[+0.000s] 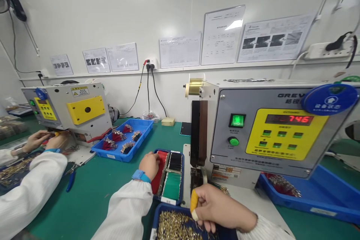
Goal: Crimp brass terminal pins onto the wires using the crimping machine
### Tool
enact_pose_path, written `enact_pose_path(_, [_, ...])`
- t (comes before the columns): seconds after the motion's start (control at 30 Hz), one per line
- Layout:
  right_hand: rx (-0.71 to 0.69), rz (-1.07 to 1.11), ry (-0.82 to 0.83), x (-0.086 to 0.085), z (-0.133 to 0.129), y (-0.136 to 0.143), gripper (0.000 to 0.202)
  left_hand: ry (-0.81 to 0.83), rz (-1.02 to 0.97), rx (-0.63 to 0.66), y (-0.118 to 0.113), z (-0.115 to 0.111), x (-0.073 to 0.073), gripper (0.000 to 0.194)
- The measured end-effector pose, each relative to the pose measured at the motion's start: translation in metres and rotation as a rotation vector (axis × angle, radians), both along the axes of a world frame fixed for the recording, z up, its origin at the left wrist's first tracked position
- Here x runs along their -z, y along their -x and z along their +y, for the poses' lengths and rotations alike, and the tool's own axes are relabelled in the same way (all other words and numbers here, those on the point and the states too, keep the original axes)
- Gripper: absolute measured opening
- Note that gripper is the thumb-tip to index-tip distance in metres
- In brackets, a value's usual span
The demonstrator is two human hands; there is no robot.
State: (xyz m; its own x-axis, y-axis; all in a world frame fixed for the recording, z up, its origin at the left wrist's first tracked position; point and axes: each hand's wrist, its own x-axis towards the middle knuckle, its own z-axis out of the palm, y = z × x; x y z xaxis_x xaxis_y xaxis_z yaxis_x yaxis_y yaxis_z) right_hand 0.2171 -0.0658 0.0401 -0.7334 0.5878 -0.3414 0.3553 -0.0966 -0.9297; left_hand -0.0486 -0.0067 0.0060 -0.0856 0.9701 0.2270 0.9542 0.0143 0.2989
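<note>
My left hand (149,165) is at the left edge of a blue tray of cut wires, over the red wires (162,157). Its fingers curl down out of sight, so their grip is hidden. Black wires (175,161) and green wires (171,186) lie beside the red ones. My right hand (218,208) hovers over a blue bin of brass terminals (177,225), fingers curled and pinched, with yellow finger covers. What the pinch holds, if anything, I cannot make out. Just above it stands the crimping machine (225,138), showing 746 on its red display.
At right is a blue bin (323,198) with red wire bundles. A blue tray (123,153) of bundled wires lies on the green table (92,191), near blue-handled pliers (71,180). A co-worker's hands (56,140) work at a second machine (81,108) on the left.
</note>
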Motion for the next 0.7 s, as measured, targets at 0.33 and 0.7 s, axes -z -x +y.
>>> enact_pose_path(0.33, [0.269,0.284,0.016,-0.012,0.008,-0.015,0.031,0.04,0.072,0.012,0.001,0.004,0.0,0.022])
enact_pose_path(0.7, [0.442,0.246,-0.006,-0.004,0.023,-0.037,0.03,-0.011,0.06,0.023,-0.017,0.003,-0.001,0.022])
